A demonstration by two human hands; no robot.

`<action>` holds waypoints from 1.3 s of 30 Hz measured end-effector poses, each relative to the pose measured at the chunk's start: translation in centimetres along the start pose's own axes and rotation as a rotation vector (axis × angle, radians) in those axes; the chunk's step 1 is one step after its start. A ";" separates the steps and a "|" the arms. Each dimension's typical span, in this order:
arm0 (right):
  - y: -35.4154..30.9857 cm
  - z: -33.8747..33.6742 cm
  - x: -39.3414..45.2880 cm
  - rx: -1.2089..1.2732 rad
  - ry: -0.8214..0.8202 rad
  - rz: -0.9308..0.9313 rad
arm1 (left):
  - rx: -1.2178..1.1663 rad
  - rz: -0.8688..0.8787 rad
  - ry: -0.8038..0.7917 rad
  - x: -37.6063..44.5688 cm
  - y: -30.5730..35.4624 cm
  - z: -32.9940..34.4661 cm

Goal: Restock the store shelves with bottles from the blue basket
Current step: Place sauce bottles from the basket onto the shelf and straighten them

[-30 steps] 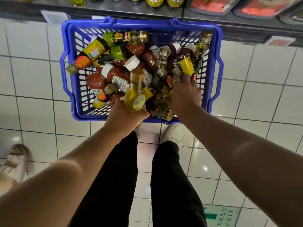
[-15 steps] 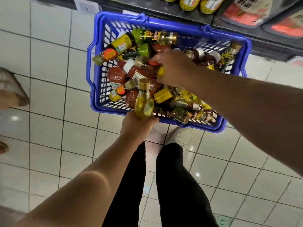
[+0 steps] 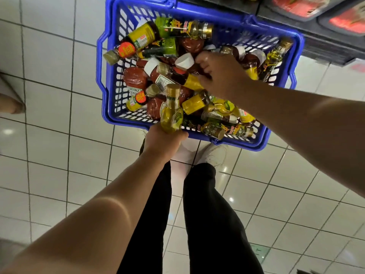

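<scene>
Task stage: early, as judged from the load; the blue basket (image 3: pixel 199 80) is sitting on the tiled floor (image 3: pixel 49 155) heaped with bottles, so most of the restocking is remaining.
Progress so far: one bottle is out of the pile and in hand; no bottle is being placed on the shelf (image 3: pixel 316 26) in this view.
Left hand (image 3: pixel 164 139): fingers are curling round the base of the oil bottle (image 3: pixel 170 111), holding it upright over the near rim of the basket.
Right hand (image 3: pixel 219 74): it is reaching into the middle of the basket with fingers curling down among the bottles; whether it is gripping one is hidden by the hand itself, so this cannot be told.
Basket position: it is standing directly in front of the person's feet, its far edge lying just beside the foot of the shelf.
Oil bottle appearance: clear body showing yellow-green liquid, gold cap, green label.
Other contents: red sauce bottles with white caps (image 3: pixel 184 61) are lying in the centre; yellow-labelled and green-labelled bottles are lying crosswise around them, overlapping and touching.
Remaining work: the held bottle is needing a shelf position, then the rest are following, a few per trip by this estimate.
Handling note: the bottles look like glass and are lying interlocked, so lifting one is likely shifting its neighbours.
</scene>
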State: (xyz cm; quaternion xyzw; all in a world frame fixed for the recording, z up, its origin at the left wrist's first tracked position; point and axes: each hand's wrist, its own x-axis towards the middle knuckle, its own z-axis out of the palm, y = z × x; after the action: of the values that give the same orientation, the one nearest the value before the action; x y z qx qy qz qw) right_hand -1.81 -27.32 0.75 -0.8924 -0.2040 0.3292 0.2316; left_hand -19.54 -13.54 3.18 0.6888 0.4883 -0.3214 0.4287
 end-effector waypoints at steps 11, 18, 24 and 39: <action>4.0 5.2 -6.3 -0.458 -0.060 0.109 | 0.064 0.054 0.020 0.6 1.5 0.1; 4.4 5.3 -5.0 -0.540 -0.065 -0.048 | 0.012 0.079 0.011 0.7 2.2 0.3; 4.6 3.6 -8.1 -0.450 0.013 -0.085 | 0.029 0.116 -0.010 -0.4 2.4 0.0; 0.9 -7.5 -17.9 0.442 0.346 0.217 | -0.029 0.222 -0.292 -9.6 8.0 -3.9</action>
State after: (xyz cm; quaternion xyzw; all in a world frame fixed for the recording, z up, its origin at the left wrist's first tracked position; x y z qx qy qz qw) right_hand -9.01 -39.38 14.14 -0.8798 0.0119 0.2313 0.4150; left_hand -14.88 -15.06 15.34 0.6782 0.3464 -0.3617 0.5377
